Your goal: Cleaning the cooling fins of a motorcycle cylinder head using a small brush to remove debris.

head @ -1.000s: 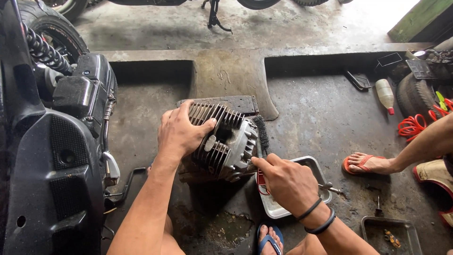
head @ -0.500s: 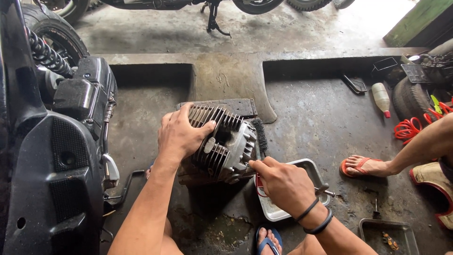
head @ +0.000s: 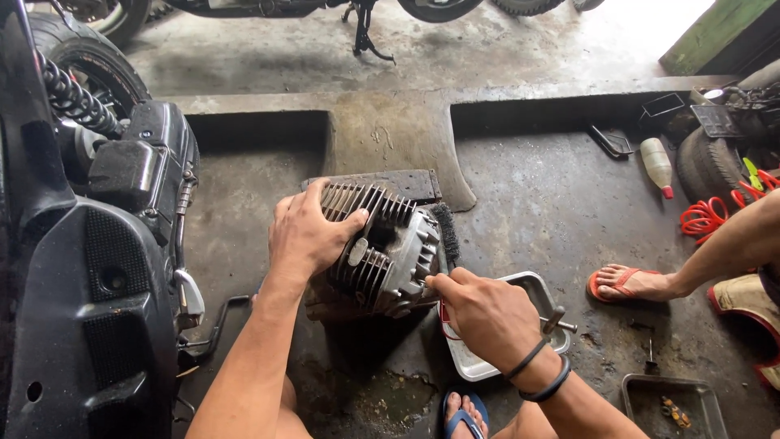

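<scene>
A finned grey metal engine cylinder head (head: 388,250) stands on the oily concrete floor in front of me. My left hand (head: 307,232) lies over its finned top and grips it. My right hand (head: 486,310), with two dark bands on the wrist, is closed around the handle of a brush; the black bristles (head: 446,233) press against the right side of the cylinder head. A dark flat plate (head: 406,184) lies just behind the part.
A black motorcycle (head: 89,244) fills the left edge. A metal tray (head: 532,290) sits under my right hand, another small tray (head: 674,404) at lower right. Another person's leg and sandalled foot (head: 630,282) are at the right, with a white bottle (head: 656,165), red hose (head: 707,218) and tyre (head: 699,162).
My right hand has shifted slightly along the side of the cylinder head with the brush. My left hand keeps its hold on the fins.
</scene>
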